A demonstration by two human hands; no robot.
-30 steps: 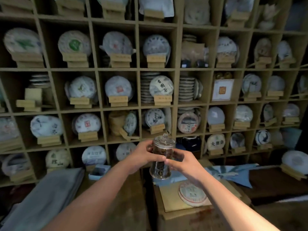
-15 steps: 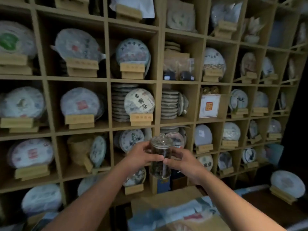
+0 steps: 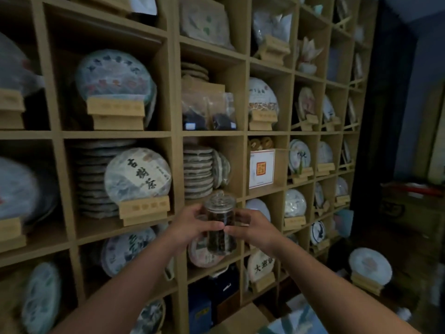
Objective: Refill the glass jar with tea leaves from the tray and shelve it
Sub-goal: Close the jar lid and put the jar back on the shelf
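My left hand (image 3: 190,225) and right hand (image 3: 252,227) clasped the lidded glass jar (image 3: 220,227), fingers curled round it; filled with tea leaves, it only needed shelving.

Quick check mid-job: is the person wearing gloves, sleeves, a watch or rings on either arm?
Nothing worn shows. Both forearms are bare from the frame edge to the wrists, with no sleeves or watch. The left hand and right hand are ungloved; no rings are visible, though the picture is dim.
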